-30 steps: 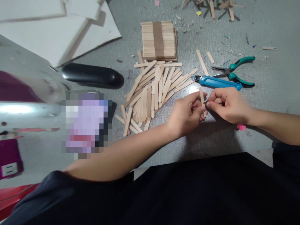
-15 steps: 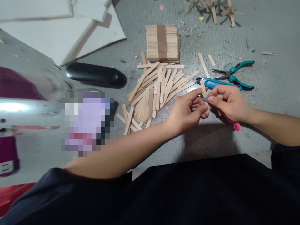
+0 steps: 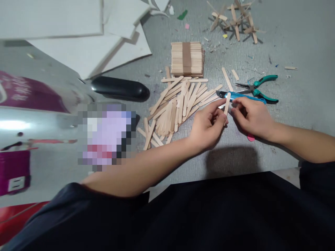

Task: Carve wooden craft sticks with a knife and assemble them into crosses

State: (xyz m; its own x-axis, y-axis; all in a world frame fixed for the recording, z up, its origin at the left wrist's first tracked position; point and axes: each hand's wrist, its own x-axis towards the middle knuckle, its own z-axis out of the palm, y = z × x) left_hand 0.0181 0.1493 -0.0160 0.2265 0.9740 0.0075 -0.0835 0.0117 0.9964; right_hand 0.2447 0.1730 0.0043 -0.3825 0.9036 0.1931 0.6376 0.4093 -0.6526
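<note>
My left hand (image 3: 209, 123) is closed on a wooden craft stick (image 3: 227, 104), pinched between thumb and fingers and standing nearly upright in view. Close to its right side is my right hand (image 3: 252, 113), fingers curled around a pink knife (image 3: 250, 137); only the end of the handle shows below the palm and the rest is hidden. Just beyond both hands lies a blue utility knife (image 3: 238, 97). A loose pile of craft sticks (image 3: 170, 111) spreads to the left of my left hand.
Behind the pile sits a banded bundle of sticks (image 3: 192, 59). Green-handled pliers (image 3: 252, 88) lie at right. Small stick assemblies (image 3: 235, 22) stand at the back. A black case (image 3: 120, 89), a blurred-out phone (image 3: 110, 134) and white boards (image 3: 78, 55) occupy the left.
The stick in my left hand has turned from leaning left to leaning slightly right. My right hand has shifted slightly left, and less of the pink knife shows. The camera view has shifted.
</note>
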